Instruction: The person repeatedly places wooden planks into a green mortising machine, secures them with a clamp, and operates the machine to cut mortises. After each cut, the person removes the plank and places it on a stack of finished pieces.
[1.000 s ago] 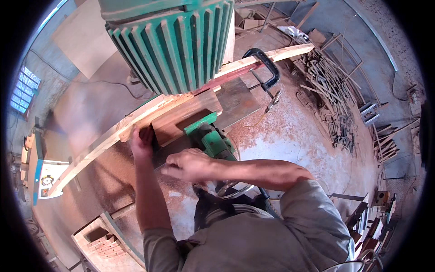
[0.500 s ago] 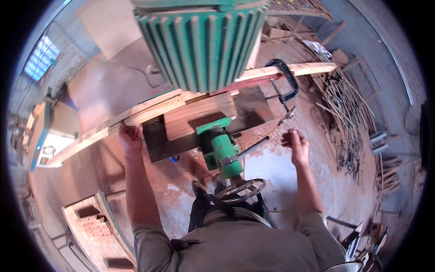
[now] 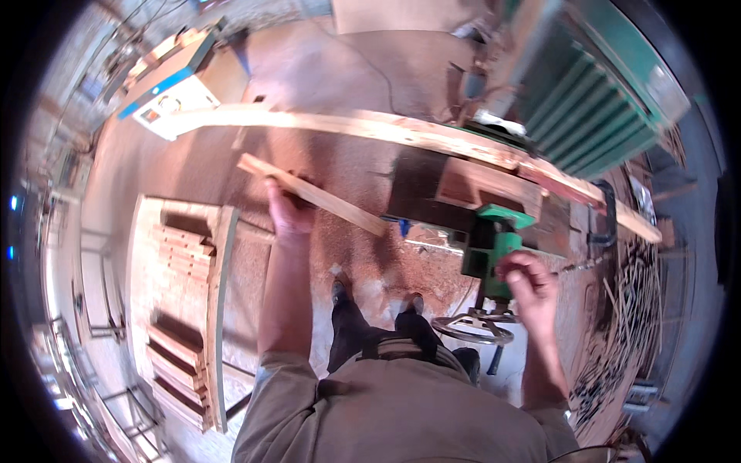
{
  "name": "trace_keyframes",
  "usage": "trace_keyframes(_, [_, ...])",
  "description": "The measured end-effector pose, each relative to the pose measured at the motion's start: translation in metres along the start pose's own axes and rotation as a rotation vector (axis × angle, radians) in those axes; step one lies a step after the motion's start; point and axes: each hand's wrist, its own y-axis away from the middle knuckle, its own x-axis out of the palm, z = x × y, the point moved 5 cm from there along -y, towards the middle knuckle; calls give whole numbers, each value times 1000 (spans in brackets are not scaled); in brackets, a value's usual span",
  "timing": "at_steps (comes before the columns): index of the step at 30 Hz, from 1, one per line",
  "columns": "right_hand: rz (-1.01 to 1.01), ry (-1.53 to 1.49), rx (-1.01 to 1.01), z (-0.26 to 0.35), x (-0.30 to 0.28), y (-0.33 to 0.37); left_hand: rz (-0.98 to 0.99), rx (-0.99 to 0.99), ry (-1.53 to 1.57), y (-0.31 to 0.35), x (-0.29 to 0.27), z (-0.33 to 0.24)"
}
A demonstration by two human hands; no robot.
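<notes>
Gripping 1 pale wooden strip (image 3: 343, 210) in the left hand (image 3: 292, 212), with fingers wrapped round its left half! Holding it aslant over the sawdust-strewn floor (image 3: 347, 251), between the low table (image 3: 145, 262) bearing stacked wooden pieces (image 3: 181, 251) and the dark machine table (image 3: 417, 185), well apart from the long beam (image 3: 363, 127). Over to the right hand (image 3: 534, 287): poised at the green clamp (image 3: 505, 248), with fingers loosely curled, showing nothing in their hold; cannot tell touching from hovering there. Just below, 1 metal handwheel (image 3: 472, 337). Beyond the clamp, 1 reddish-brown block (image 3: 486, 184) on the machine table.
</notes>
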Motion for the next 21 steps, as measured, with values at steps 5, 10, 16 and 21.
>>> trace_keyframes(5, [373, 754, -274, -10, 189, -23, -90, -102, 42, 40, -25, -16])
trace_keyframes(10, [565, 669, 91, -72, 312, -43, -328, -240, 103, 46, -64, -64])
trace_keyframes(16, [680, 475, 14, -89, 431, -53, -367, -179, -486, 52, -127, -174])
trace_keyframes(21, [947, 521, 127, -107, 514, -43, -491, -63, -474, 68, -204, -239])
